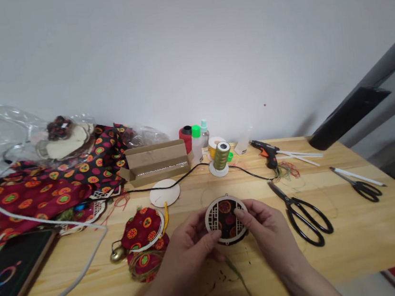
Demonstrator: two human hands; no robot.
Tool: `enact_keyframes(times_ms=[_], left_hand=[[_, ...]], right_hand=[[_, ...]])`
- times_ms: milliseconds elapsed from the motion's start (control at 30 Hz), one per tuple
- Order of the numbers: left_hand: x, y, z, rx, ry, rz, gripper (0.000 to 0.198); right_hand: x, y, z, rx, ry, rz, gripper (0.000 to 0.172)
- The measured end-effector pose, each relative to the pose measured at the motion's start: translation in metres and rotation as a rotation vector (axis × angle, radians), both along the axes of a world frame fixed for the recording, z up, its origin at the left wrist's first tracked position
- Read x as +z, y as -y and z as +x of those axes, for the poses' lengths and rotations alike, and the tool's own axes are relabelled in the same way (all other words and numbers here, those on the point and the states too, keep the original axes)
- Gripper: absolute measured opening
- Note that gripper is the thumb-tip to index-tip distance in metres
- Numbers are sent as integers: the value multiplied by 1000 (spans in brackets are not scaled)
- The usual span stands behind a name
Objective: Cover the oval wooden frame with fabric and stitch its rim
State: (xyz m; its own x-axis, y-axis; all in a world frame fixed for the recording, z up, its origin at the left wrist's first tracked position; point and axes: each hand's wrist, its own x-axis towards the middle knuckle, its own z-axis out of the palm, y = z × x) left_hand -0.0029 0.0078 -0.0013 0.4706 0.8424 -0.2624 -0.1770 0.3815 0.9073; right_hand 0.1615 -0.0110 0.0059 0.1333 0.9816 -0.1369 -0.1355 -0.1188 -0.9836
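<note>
Between my two hands is a round lattice frame (227, 219) with dark patterned cloth behind its openings. My left hand (191, 242) grips its left edge, the thumb lying over the front. At its right edge my right hand (268, 228) pinches it, thumb on the face and fingers behind. A green cord (238, 273) trails below the disc onto the table. Left of my hands lie red patterned cloth pieces (143, 229) with a white ring, and a small brass bell (117, 255) sits beside them.
Large black scissors (301, 212) lie right of my hands, smaller scissors (366, 190) farther right. A glue gun (266, 153), a thread spool (222, 157) and an open cardboard box (158, 162) stand behind. Patterned fabric (54, 185), a phone (17, 278) and a white cable (98, 249) occupy the left.
</note>
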Motion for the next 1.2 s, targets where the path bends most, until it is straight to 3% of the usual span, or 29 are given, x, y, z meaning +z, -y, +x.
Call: enact_keyframes(times_ms=[300,400,500,600,733,900,1200], left_hand=[[-4,-1,-1,10,35,-17,32],[-7,-2,-2,25,46,-12,32],[-8,0,-2,35,60,-8,28],[-7,1,-3,48,71,-3,28],[-4,1,-2,62,59,29,26],[-5,0,-2,67,51,66,32],[-7,2,-2,70,67,66,34]], right_hand=[[-6,1,2,7,102,37,25],[-9,3,4,-85,334,140,25],[-11,7,7,-193,685,394,29],[-10,9,6,-218,961,603,46],[-11,11,3,-168,1176,698,73],[-13,9,-3,-144,1280,755,75],[-19,11,-13,-185,1262,736,71]])
